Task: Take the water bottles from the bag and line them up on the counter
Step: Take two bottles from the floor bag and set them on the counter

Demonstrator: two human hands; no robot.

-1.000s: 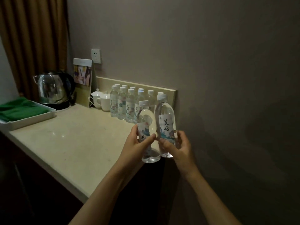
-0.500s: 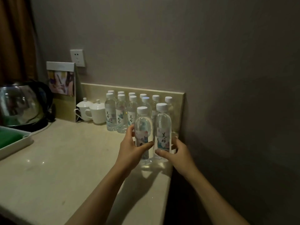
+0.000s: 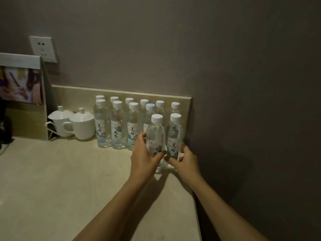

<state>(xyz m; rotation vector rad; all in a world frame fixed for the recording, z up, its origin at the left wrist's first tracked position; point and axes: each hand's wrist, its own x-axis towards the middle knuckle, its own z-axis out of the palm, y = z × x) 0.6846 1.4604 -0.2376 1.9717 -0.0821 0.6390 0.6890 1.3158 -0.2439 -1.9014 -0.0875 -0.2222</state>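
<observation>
Both hands are busy at the right end of the worktop [image 3: 52,180], close to the back. The left hand [image 3: 145,158] has its fingers and thumb curled round one water bottle [image 3: 155,134], and the right hand [image 3: 185,160] is wrapped the same way round a second bottle [image 3: 174,134] just beside it. The two bottles stand upright, side by side and practically touching, white caps up. Their bases look to be down at the surface, though the hands hide enough that I can't swear they're fully resting on it.

Right behind them are the other bottles [image 3: 119,126], upright in two rows along the low backsplash [image 3: 78,96] at the rear edge: clear plastic, white caps, painted labels with brush characters. The held pair sits in front of the right end of those rows, near the right edge of the worktop, which runs along the wall.

To the left of the rows are two white lidded cups [image 3: 81,124], then a standing card display [image 3: 20,84] at the rear left, with a wall socket [image 3: 43,49] above it. Room's pretty dim.
</observation>
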